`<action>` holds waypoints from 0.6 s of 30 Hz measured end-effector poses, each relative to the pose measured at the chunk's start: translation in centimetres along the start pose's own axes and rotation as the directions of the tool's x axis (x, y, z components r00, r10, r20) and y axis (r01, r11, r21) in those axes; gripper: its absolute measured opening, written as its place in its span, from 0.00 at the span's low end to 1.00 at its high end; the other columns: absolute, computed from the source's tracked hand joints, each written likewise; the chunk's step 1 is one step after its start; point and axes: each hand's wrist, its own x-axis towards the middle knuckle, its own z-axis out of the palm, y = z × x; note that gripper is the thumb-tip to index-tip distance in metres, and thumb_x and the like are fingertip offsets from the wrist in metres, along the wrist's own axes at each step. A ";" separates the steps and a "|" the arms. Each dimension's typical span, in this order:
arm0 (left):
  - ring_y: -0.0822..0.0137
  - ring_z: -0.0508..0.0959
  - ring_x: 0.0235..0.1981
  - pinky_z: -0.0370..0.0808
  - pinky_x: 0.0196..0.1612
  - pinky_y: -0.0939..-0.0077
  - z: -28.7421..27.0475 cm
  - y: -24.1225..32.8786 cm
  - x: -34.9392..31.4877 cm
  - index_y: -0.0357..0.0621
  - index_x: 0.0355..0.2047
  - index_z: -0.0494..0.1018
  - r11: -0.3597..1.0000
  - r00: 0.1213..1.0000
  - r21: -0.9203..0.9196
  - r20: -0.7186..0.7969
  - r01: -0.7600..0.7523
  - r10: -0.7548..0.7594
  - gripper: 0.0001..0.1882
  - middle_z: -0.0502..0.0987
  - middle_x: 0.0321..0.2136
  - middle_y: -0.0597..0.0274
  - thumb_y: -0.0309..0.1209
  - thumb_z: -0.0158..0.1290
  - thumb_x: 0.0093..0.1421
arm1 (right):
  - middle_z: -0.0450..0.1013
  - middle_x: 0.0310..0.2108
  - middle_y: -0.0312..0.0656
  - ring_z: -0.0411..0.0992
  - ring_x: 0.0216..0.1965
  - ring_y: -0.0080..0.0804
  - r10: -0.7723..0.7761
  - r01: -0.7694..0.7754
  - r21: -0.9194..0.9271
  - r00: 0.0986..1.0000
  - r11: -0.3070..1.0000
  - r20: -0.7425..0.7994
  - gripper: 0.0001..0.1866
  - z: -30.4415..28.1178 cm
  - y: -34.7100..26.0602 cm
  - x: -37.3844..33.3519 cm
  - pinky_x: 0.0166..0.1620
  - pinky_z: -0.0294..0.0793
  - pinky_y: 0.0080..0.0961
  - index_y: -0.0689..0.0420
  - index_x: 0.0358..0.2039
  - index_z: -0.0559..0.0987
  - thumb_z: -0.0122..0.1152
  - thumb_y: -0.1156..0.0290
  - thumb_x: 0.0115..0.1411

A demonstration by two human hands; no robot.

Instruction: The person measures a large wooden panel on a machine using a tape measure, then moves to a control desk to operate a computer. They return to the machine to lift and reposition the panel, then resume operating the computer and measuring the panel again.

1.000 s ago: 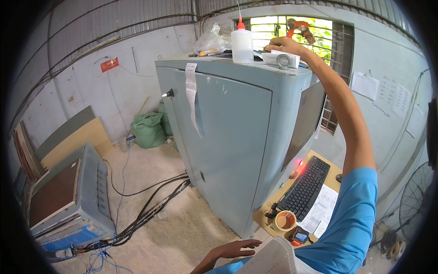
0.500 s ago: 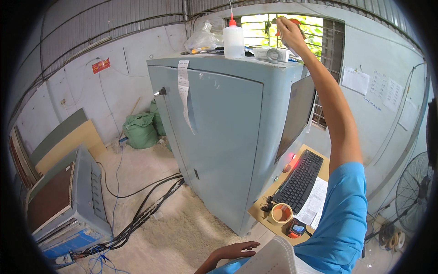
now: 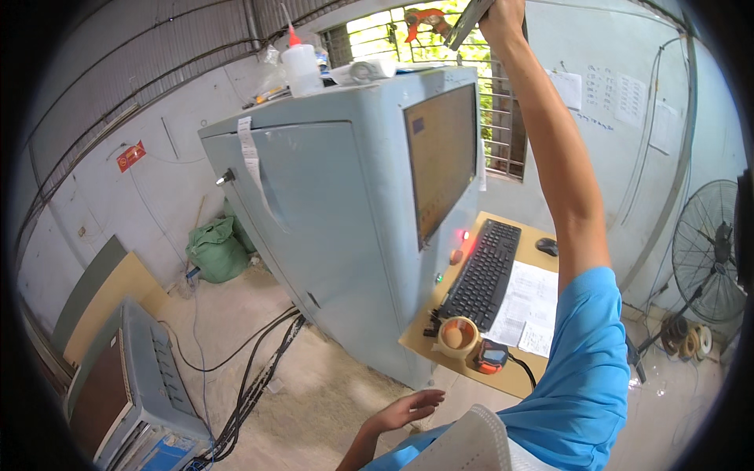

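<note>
My right hand (image 3: 503, 17), at the end of a raised arm, grips a tool with a grey metal body and an orange-red curved part (image 3: 424, 23) in front of the window. The top edge of the view cuts off part of this hand, and the tool's exact kind is unclear. Low in the middle, my left hand (image 3: 407, 410) hangs in the air with fingers stretched out, holding nothing. A tall blue-grey machine cabinet (image 3: 314, 196) with a built-in screen (image 3: 441, 161) stands ahead. On its top are a white squeeze bottle (image 3: 302, 72) with a red tip and a roll (image 3: 366, 71).
A wooden shelf (image 3: 414, 334) at the cabinet holds a black keyboard (image 3: 483, 275), mouse (image 3: 547, 246), papers (image 3: 525, 302), a tape roll (image 3: 458, 337) and a black-and-orange device (image 3: 492, 357). A fan (image 3: 716, 247) stands right. Black cables (image 3: 255, 377) cross the floor; a green sack (image 3: 217, 251) sits behind.
The view has swung to the right, bringing more of the screen, mouse and fan into sight. My right hand has lifted the tool higher from above the cabinet's top. My left hand remains low.
</note>
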 end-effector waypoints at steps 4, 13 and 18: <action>0.61 0.70 0.63 0.68 0.65 0.66 1.9 1.7 1.6 0.40 0.68 0.59 0.999 0.999 0.024 0.021 -0.032 0.032 0.29 0.69 0.63 0.52 0.40 0.49 0.73 | 0.72 0.37 0.33 0.68 0.34 0.22 -0.006 0.009 -0.103 0.999 0.995 0.036 0.16 -1.1 -4.3 -0.4 0.38 0.70 0.23 0.55 0.45 0.77 0.54 0.55 0.72; 0.62 0.73 0.60 0.68 0.64 0.64 5.6 8.8 5.3 0.37 0.66 0.62 0.903 0.922 -0.247 0.076 -0.352 0.380 0.28 0.73 0.58 0.52 0.41 0.48 0.73 | 0.71 0.30 0.33 0.70 0.33 0.24 0.162 -0.164 0.037 0.985 0.986 0.057 0.16 -2.6 -10.5 -7.9 0.39 0.73 0.26 0.51 0.43 0.75 0.52 0.51 0.72; 0.54 0.71 0.62 0.61 0.69 0.56 6.3 19.9 9.5 0.33 0.65 0.61 0.700 0.799 -0.391 -0.210 -0.597 0.564 0.39 0.71 0.59 0.46 0.59 0.34 0.73 | 0.73 0.29 0.38 0.73 0.34 0.33 0.318 -0.339 0.121 0.934 0.933 0.163 0.16 -3.7 -15.6 -18.7 0.44 0.74 0.35 0.55 0.38 0.76 0.53 0.55 0.71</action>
